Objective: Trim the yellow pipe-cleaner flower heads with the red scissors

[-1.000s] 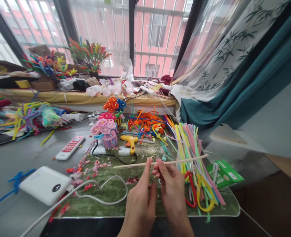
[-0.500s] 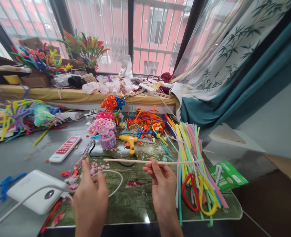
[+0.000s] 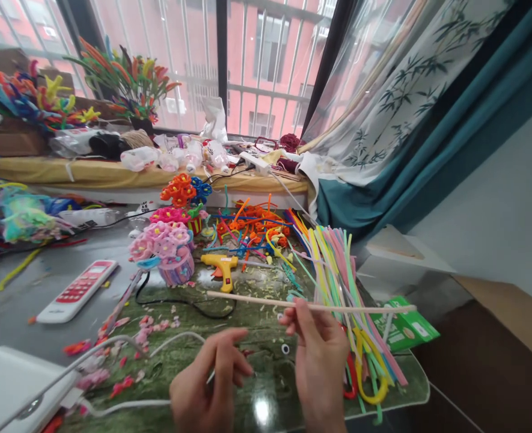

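My right hand pinches a long cream pipe cleaner between thumb and fingers. The pipe cleaner lies nearly level, its far right end over a green box. Lower and to the left, my left hand hangs over the green mat with its fingers apart and nothing in them. A white cable runs behind that hand. Between the hands, a small googly eye lies on the mat. Just right of my right hand are a bundle of pastel pipe cleaners and red-and-yellow-handled scissors, partly hidden.
A yellow glue gun rests mid-table beside a pink pipe-cleaner flower pot. Orange and blue scraps are heaped behind it. A white remote and a white power bank lie to the left.
The view has turned a little to the right. My left hand has moved right, nearer my right hand. The pipe cleaner has shifted right with my right hand, which still grips it.
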The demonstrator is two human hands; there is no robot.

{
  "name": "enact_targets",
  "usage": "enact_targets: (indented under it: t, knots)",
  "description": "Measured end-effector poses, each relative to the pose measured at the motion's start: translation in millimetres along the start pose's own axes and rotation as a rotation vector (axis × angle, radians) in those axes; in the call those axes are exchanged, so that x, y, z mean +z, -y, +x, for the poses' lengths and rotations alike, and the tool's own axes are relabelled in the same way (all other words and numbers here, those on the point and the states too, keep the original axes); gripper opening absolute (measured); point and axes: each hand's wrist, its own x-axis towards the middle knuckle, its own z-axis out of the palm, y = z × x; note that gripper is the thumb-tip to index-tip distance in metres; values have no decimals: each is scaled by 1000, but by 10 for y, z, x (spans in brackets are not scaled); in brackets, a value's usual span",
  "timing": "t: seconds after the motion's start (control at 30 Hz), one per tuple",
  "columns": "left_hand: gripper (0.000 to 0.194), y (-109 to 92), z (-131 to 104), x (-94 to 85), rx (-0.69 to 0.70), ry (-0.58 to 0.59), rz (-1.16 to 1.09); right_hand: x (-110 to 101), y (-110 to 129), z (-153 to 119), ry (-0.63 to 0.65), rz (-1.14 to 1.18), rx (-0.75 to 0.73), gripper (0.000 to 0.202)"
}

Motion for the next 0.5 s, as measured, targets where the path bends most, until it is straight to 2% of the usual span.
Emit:
enact_targets:
  t: [0.07,0.13,0.23,0.3,0.4,0.5]
  knots:
    - [35,76,-24,26,3,73,-7,-214,112,149,-93,-148,-108,30]
    - [37,146,-32,66,-1,120,-14,-446,267,325,-118,-414,-176,33]
    - [36,244,-33,157,-35,161,-35,-688,502,569,-80,-928,-135,36]
    - [35,317,-33,225,-50,187,-50,-731,586,687,6,-1257,-170,36]
    - [37,435,-38,311,3,210,-22,-676,554,815,139,-1646,-209,30]
    - [38,533,-45,365,65,217,22,-618,416,927,157,-1850,-170,29]
